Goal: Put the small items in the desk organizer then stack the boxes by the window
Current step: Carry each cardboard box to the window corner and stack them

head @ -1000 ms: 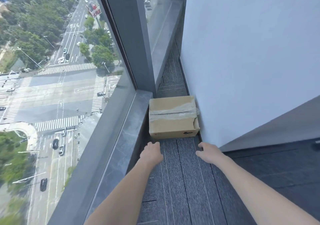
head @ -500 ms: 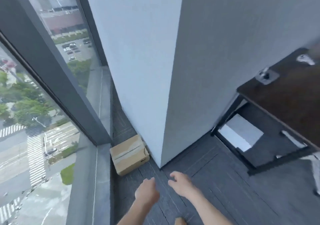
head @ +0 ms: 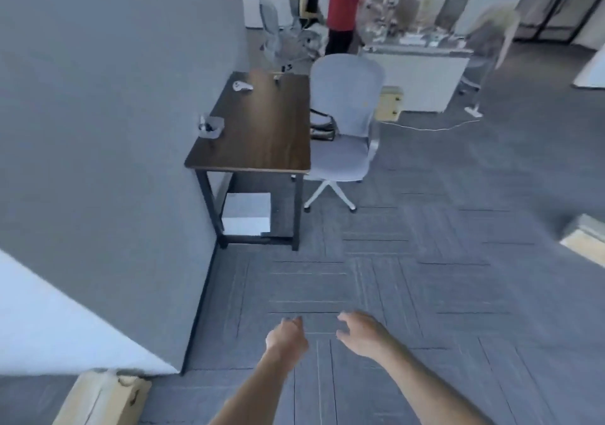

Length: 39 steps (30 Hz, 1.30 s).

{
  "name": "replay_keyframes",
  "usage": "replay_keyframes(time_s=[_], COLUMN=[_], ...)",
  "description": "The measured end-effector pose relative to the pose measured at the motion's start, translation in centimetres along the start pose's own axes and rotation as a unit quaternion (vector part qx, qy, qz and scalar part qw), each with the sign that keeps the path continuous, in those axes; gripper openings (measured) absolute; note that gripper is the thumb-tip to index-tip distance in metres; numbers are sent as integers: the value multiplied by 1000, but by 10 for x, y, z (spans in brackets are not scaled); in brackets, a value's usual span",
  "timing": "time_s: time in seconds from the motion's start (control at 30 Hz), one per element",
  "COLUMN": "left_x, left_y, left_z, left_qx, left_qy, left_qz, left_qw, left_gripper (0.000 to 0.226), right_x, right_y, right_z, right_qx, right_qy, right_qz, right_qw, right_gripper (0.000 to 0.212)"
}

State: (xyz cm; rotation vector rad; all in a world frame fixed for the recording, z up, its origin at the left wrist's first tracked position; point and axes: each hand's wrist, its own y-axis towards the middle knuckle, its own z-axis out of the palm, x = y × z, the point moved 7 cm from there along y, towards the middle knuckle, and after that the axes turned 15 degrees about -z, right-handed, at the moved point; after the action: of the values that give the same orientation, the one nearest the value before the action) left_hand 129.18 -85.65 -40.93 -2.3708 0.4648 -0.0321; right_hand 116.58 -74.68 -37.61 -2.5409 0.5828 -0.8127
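Two hands [head: 288, 339] – bare, one cardboard box [head: 101, 398], one dark desk [head: 258, 129], one white box [head: 247, 213]

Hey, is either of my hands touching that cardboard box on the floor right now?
Apart. The head view shows carpet between the box and the left hand; the right hand is farther away.

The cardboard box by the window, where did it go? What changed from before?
The view swung right, from the window to the room. The cardboard box now sits at the bottom left corner, behind both hands. Desk and office chair came into sight. Left hand and right hand remain empty and open.
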Motion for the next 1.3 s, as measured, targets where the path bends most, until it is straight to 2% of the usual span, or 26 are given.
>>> replay_keyframes(time_s=[0.17, 0.3, 0.47, 0.7, 0.87, 1.13, 1.3], left_x=[-155, -276, -411, -594, -704, -869, -1009], left_y=[-49, -95, -156, -232, -288, -329, -328], left_z=[37, 85, 154, 245, 299, 377, 418], left_qx=[3, -5, 14, 23, 32, 45, 58], left_qy=[93, 181, 241, 295, 329, 398, 412], left_qz=[118, 203, 276, 345, 378, 433, 470], left_qw=[989, 962, 930, 891, 865, 808, 778], left_gripper=[35, 32, 32, 35, 35, 34, 32], right_x=[-136, -245, -375, -556, -641, -771, -889], right_y=[-101, -178, -278, -420, -505, -574, -599], right_z=[-19, -21, -13, 0, -17, -38, -87], right_qx=[-49, -95, -127, -179, -217, -246, -269], right_qy=[74, 139, 198, 275, 296, 330, 327], right_qz=[115, 184, 248, 345, 386, 433, 466], right_qw=[989, 968, 940, 879, 846, 802, 776], right_gripper=[42, 45, 48, 49, 48, 48, 48])
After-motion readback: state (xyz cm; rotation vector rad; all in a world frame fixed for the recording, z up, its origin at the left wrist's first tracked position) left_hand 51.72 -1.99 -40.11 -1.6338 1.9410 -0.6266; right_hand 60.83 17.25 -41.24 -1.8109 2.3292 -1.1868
